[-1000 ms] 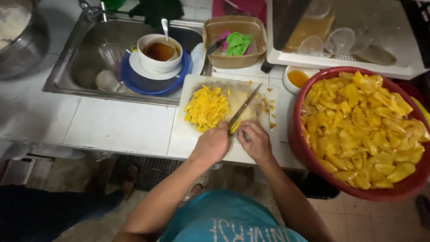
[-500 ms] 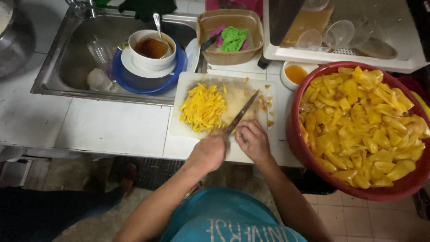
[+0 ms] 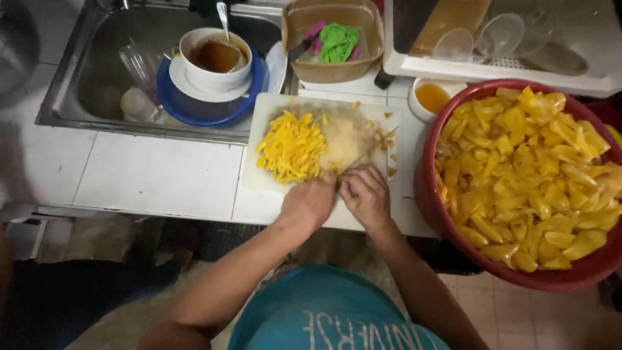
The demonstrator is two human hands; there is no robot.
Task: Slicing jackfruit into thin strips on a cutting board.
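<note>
Here, both hands work at the near edge of a white cutting board [image 3: 259, 178] that lies on the tiled counter [image 3: 155, 175] between the sink [image 3: 84, 78] and a big red basin [image 3: 427, 194]; the right hand [image 3: 368, 198] is closed around the handle of a knife [image 3: 363, 155], whose blade slants up and away over the board, blurred in the picture; the left hand [image 3: 310, 202] sits just beside it with fingers curled down onto the board, though whether it grips anything cannot be told; a heap of yellow strips [image 3: 291, 146] lies on the left half of the board, with a few loose bits scattered to the right; the basin is piled with yellow fruit pieces [image 3: 525, 175]; in the sink a white bowl [image 3: 214, 61] of brown liquid stands on a blue plate [image 3: 207, 107].
</note>
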